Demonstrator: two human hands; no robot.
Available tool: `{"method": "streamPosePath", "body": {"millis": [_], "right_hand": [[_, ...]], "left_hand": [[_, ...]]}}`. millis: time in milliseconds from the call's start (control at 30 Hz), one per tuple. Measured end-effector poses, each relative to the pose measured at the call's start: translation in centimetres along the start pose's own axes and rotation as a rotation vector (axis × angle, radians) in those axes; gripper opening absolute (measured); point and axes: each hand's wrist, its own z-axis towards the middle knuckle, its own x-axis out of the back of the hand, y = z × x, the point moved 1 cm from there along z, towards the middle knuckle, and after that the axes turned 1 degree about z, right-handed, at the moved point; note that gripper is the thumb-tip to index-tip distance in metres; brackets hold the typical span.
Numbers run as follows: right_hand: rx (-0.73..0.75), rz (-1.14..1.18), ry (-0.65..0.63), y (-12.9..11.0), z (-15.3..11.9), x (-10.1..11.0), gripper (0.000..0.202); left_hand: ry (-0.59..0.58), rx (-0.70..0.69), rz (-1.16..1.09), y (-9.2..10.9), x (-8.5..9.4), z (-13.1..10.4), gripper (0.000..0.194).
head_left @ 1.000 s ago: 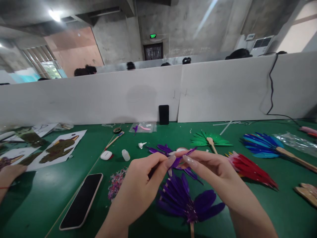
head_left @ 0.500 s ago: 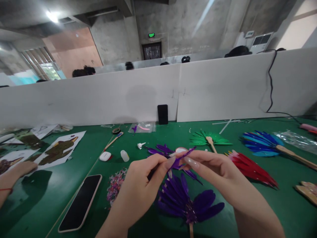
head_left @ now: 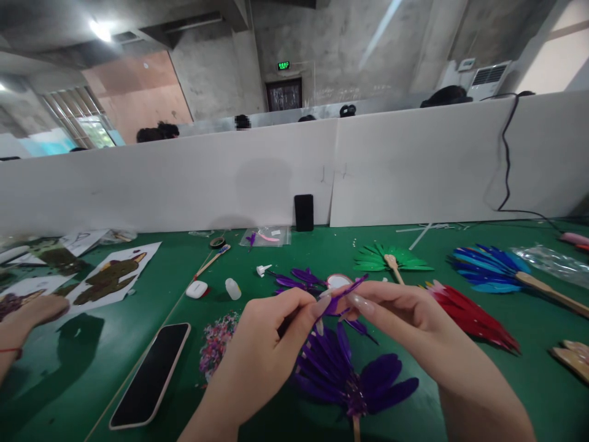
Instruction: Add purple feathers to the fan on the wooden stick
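Between my two hands is a purple feather (head_left: pixel 353 286), held above the table. My left hand (head_left: pixel 280 344) pinches it between thumb and index finger. On its other side, the thumb and fingers of my right hand (head_left: pixel 400 313) close on the same feather. Below them lies a purple feather fan (head_left: pixel 338 362) with a wooden handle, its feathers spread to both sides of a glossy centre. Loose purple feathers (head_left: pixel 299 279) lie behind my hands, partly hidden by them. A round white-topped item (head_left: pixel 338 280) shows just beyond my fingertips.
Green, red and blue feather fans (head_left: pixel 488 267) lie to the right. Left of my hands are a phone (head_left: pixel 151 374), colourful bits (head_left: pixel 216 344), a small bottle (head_left: pixel 232 289) and a white case (head_left: pixel 197 289). A co-worker's hand (head_left: pixel 43 310) rests by pictures at far left. A white partition (head_left: pixel 207 184) stands behind.
My hands keep their pinch on the purple feather and have barely moved. The whole view has shifted very slightly.
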Motion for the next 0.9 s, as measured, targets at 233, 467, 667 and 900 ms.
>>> {"method": "streamPosePath", "body": {"millis": [233,467,667,900], "right_hand": [[-0.001,-0.036,0.021,-0.13,-0.16,0.01,0.026],[-0.006,-0.026,0.052,-0.35,-0.38,-0.22,0.026],[-0.008,-0.015,0.082,-0.21,-0.39,-0.36,0.024],[-0.036,-0.033,0.118,-0.2,-0.33,-0.3,0.025]], "left_hand": [[-0.021,0.041,-0.072,0.15,0.05,0.08,0.033],[-0.019,0.042,-0.064,0.03,-0.01,-0.05,0.034],[-0.021,0.025,-0.039,-0.05,-0.11,-0.08,0.034],[-0.019,0.024,-0.036,-0.07,-0.22,0.03,0.033]]}}
